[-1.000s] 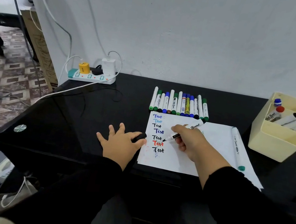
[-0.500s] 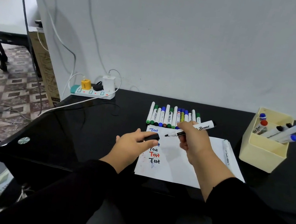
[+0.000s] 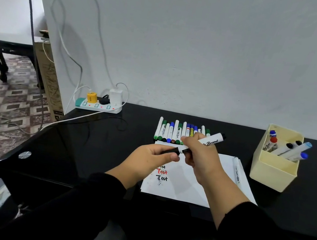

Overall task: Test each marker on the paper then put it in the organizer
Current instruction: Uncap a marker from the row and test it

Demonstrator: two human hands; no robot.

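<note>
A black table (image 3: pixel 107 153) stands against a plain grey wall, and a white sheet of paper (image 3: pixel 189 184) lies on it near the front edge, with "Test" written down its left side in red and black. Above the paper both hands meet: the right hand (image 3: pixel 199 154) grips the barrel of a white whiteboard marker (image 3: pixel 211 142), which slants up and to the right with its black end beyond the paper's far edge, while the left hand (image 3: pixel 147 159) pinches a black cap (image 3: pixel 169 152) between thumb and fingers at the marker's lower end. The cap looks to be touching the tip, though whether it is fully seated cannot be told from this angle. Just behind the paper a row of markers (image 3: pixel 172 132) with green, blue and brown caps lies side by side, partly hidden by the right hand. On the paper's right edge lies one more white marker (image 3: pixel 237 172). To the right of the paper, a little apart, stands a pale yellow organizer (image 3: pixel 273 172) holding several markers with red, blue and black caps. Far to the left of the paper, against the wall, a white power strip (image 3: pixel 98 106) carries a yellow plug and a white charger.
</note>
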